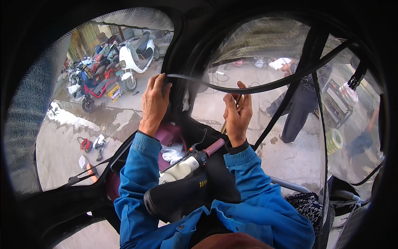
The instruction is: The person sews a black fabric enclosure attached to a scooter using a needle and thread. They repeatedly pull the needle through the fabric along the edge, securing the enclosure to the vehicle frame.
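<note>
At the middle post of a black canopy frame (176,62), my left hand (154,103) is closed, its fingertips at the left end of a long black rubber-like strip (248,89). The strip sags to the right across a clear plastic window, then rises toward the upper right. My right hand (238,118), palm turned up, is just below the strip, fingers curled and thumb pressed in. A thin rod (224,127) is held in it, one end showing below the palm. Its kind is hard to make out.
Beneath my hands are a scooter handlebar with a pink grip (214,147), a black padded cover (178,199) and a white plastic bag (173,152). Outside the windows stand a white scooter (134,56), a red scooter (101,85) and a person in dark trousers (296,118).
</note>
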A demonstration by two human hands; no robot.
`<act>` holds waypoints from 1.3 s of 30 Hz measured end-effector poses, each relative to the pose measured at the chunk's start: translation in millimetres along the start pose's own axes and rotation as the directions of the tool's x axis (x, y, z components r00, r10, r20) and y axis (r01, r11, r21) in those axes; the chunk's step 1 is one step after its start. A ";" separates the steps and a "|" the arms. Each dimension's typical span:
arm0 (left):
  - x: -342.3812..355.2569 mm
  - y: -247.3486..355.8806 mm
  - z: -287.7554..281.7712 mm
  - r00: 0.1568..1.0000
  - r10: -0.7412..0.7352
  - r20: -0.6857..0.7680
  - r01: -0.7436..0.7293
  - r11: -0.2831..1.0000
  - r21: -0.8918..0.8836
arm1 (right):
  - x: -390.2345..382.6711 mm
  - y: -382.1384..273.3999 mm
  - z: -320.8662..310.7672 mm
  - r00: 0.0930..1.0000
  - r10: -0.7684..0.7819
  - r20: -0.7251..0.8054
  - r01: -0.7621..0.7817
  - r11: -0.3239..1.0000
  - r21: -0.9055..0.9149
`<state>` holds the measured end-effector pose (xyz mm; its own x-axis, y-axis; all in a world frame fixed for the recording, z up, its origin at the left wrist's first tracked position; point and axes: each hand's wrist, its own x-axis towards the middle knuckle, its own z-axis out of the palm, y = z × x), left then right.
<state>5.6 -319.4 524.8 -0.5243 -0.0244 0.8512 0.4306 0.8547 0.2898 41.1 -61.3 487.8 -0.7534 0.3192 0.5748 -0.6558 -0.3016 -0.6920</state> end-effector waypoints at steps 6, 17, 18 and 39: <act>12.3 4.6 4.7 0.994 0.065 -0.091 -0.055 0.992 0.115 | 24.5 -21.9 7.7 0.971 -0.222 0.087 0.229 0.970 -0.080; 25.3 8.1 8.9 0.992 0.106 -0.072 -0.057 0.866 0.497 | 46.1 -45.9 35.0 0.885 -0.351 0.306 0.387 0.920 -0.065; 25.8 7.0 8.7 0.991 0.107 -0.079 -0.054 0.866 0.498 | 45.9 -45.2 35.4 0.884 -0.351 0.310 0.395 0.914 -0.091; 35.0 5.4 13.6 0.972 0.169 -0.162 -0.086 0.902 0.423 | 122.7 -30.7 102.8 0.745 -0.546 0.383 0.600 0.799 -0.026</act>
<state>-20.4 -308.6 550.2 -0.3176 0.0367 0.9475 0.1232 0.9924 0.0028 -36.2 -105.2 624.5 -0.2209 0.0584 0.9735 -0.9752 -0.0261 -0.2197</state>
